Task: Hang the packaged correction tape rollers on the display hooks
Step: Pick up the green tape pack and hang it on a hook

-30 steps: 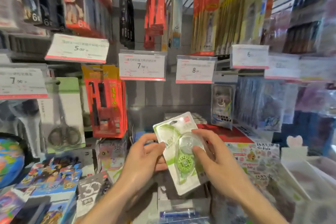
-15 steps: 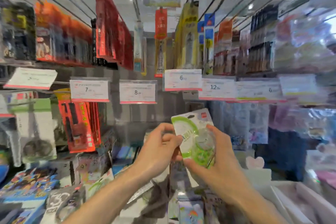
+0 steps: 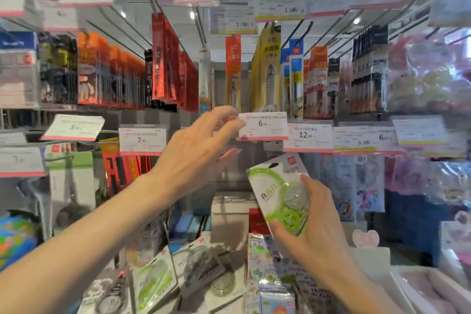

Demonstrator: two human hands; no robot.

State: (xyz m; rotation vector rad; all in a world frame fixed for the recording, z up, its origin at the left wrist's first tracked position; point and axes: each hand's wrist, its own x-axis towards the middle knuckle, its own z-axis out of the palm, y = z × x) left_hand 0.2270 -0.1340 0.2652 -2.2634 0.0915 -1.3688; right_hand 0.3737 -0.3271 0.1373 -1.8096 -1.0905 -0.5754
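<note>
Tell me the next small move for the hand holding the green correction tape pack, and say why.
Probably lift the pack up toward the hook behind the 6.00 price tag. The right hand grips the correction tape pack below that tag, its hang hole uppermost and not yet on any hook. The left hand touches the tag's left edge with its fingertips, seemingly to tip it clear.

My left hand [image 3: 193, 153] is reaching up to the left edge of the white 6.00 price tag [image 3: 262, 126] on the display rack. My right hand [image 3: 309, 222] is holding the green-and-white packaged correction tape roller [image 3: 279, 191] just below that tag, tilted. More clear-packaged rollers [image 3: 155, 280] are lying on the shelf below, toward its left.
</note>
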